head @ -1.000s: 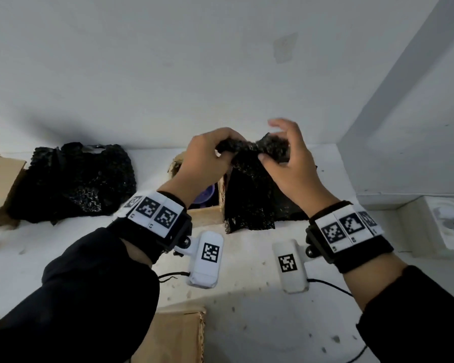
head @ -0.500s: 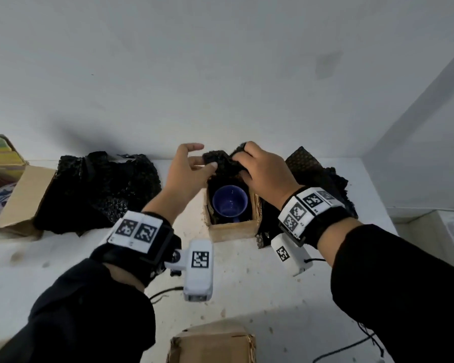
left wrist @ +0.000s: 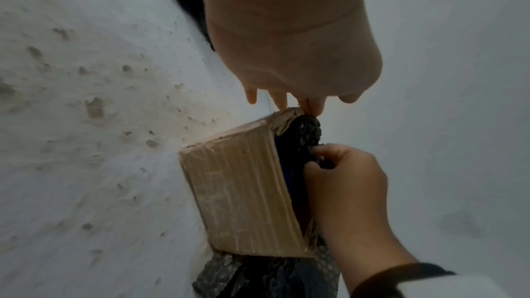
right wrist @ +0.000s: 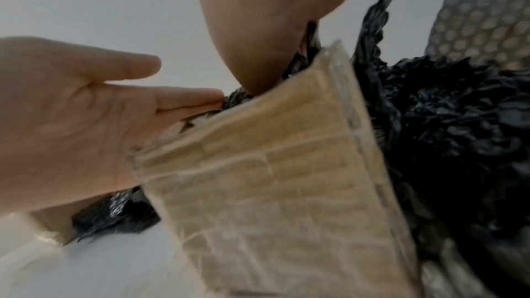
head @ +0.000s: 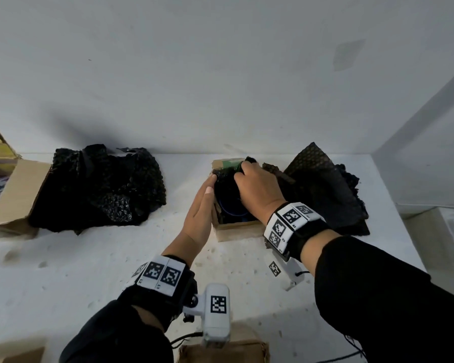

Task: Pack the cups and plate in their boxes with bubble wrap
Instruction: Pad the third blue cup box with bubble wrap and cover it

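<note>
We are tucking black bubble wrap (head: 222,179) down over the blue cup (head: 232,206), which already sits inside the small cardboard box (head: 237,227) near the back edge of the white counter (head: 89,271), right of its middle. To do this well, we judge that the box should be braced so it cannot slide, and the wrap pushed evenly round the cup's rim rather than bunched on one side, leaving room for the flaps to close.

Our left hand (head: 199,213) lies flat against the box's left wall, fingers straight and together, their tips touching the wrap at the top edge; it grips nothing. Our right hand (head: 257,191) reaches over the open top with fingers curled, pinching a fold of the wrap at the far side of the box.

More crumpled bubble wrap (head: 325,189) lies just beside the box on its right, and another heap (head: 100,187) towards the counter's left, next to a larger open box (head: 16,192).
</note>
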`<action>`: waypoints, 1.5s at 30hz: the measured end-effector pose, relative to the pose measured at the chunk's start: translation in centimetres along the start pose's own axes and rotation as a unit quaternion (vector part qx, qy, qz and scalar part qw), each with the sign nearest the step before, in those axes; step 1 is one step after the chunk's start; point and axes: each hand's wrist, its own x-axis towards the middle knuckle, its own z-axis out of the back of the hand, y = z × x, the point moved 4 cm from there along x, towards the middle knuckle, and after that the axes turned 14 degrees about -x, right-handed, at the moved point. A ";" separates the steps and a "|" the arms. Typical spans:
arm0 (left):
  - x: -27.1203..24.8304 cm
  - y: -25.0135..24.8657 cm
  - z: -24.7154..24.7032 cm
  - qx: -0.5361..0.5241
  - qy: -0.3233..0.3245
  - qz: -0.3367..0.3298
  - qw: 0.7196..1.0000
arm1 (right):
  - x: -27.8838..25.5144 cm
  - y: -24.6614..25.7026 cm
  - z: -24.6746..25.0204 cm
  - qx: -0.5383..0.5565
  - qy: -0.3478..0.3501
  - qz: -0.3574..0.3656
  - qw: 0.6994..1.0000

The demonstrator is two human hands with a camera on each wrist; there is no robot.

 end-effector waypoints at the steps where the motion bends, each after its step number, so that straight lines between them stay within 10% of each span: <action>1: 0.1 0.1 0.1 -0.004 0.002 0.000 1.000 | -0.3 0.4 -0.4 -0.007 0.025 0.001 1.000; 23: 1.2 0.8 1.1 -0.005 0.044 0.036 0.998 | 3.5 0.8 -2.4 0.010 0.315 0.005 0.949; 36: 0.7 1.0 1.1 0.007 0.067 0.028 0.997 | 0.1 0.3 -0.7 -0.038 -0.050 -0.009 0.998; 45: 0.5 1.6 0.9 -0.020 0.068 0.031 0.997 | -1.5 0.8 -1.5 0.040 0.127 0.025 0.991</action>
